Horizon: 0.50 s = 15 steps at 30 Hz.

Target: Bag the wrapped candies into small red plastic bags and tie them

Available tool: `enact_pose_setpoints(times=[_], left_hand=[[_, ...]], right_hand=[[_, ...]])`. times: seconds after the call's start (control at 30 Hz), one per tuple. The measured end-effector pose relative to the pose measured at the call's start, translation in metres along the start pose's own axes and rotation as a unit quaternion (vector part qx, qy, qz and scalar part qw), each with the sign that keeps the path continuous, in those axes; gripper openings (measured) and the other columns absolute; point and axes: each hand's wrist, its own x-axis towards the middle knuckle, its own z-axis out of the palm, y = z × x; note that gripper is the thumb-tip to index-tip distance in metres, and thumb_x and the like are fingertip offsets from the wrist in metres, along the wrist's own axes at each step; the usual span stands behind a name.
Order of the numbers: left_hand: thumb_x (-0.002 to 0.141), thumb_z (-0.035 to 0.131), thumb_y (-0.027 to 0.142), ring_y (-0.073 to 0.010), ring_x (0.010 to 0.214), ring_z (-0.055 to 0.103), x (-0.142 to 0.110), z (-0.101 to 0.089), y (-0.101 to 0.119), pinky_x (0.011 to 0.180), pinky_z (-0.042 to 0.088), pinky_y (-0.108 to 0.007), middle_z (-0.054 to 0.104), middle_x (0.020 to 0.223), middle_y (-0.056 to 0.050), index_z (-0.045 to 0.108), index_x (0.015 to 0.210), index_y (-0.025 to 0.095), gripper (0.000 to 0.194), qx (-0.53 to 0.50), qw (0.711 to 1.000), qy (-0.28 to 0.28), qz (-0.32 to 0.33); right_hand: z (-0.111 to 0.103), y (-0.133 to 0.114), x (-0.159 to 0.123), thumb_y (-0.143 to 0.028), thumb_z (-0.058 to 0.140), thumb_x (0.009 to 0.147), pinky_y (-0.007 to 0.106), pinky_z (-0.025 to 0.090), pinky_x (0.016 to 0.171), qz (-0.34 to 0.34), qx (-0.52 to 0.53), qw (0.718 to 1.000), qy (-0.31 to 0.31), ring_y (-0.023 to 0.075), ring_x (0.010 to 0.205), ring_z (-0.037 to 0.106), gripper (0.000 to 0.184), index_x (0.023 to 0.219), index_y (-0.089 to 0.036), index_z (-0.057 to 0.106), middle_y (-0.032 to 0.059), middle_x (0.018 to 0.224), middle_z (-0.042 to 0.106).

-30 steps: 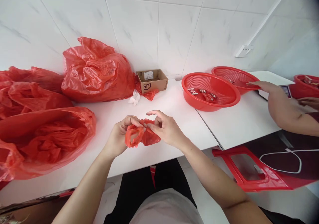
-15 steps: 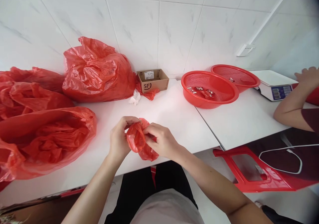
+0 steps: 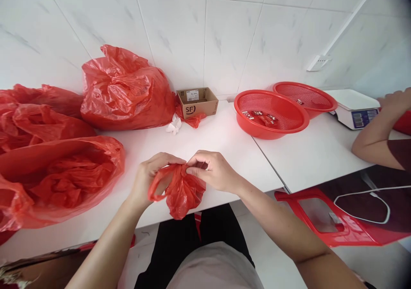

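From the head view, your left hand and right hand meet in front of the SF cardboard box, with a small red plastic bag gathered between them. Your left fingers lie together, clamped over the bag's top, while your right thumb and fingers pinch its bunched neck. That shared grip leaves one handle standing as an open loop and lets the body of the bag hang below your hands, over the white table. To the left of the box sit large red plastic sacks, one with its mouth gaping, perhaps kept open for easy reach. To the box's right, a red mesh basket holds small red packets, and a second basket sits behind it. Further right stands a digital scale, with a co-worker's hand just beyond it. The box shows a bold printed "SF"; its white label is too small to read, as is the scale's display.
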Motion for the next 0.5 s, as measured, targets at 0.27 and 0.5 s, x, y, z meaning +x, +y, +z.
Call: enact_pose_setpoints(times=[0.27,0.5], left_hand=[[0.083,0.065,0.044,-0.0193,0.076,0.064,0.009,-0.01,0.004,0.073,0.05,-0.029,0.071,0.077,-0.002,0.073,0.074,0.024,0.024,-0.036,0.983,0.086,-0.158],[0.079,0.07,0.042,-0.016,0.068,0.059,0.014,-0.001,-0.006,0.069,0.048,-0.027,0.063,0.064,0.0,0.067,0.065,0.021,0.026,-0.147,0.962,0.155,-0.173]], right_hand=[[-0.006,-0.011,-0.011,-0.011,0.051,0.083,0.027,0.033,0.058,-0.187,-0.375,0.908,-0.024,0.0137,0.067,0.048,0.015,0.076,-0.018,0.062,0.0017,0.08,0.064],[0.003,-0.003,-0.02,-0.009,0.053,0.076,0.024,0.034,0.058,-0.121,-0.293,0.948,-0.016,0.0123,0.065,0.047,0.014,0.067,-0.019,0.05,-0.0009,0.069,0.056]])
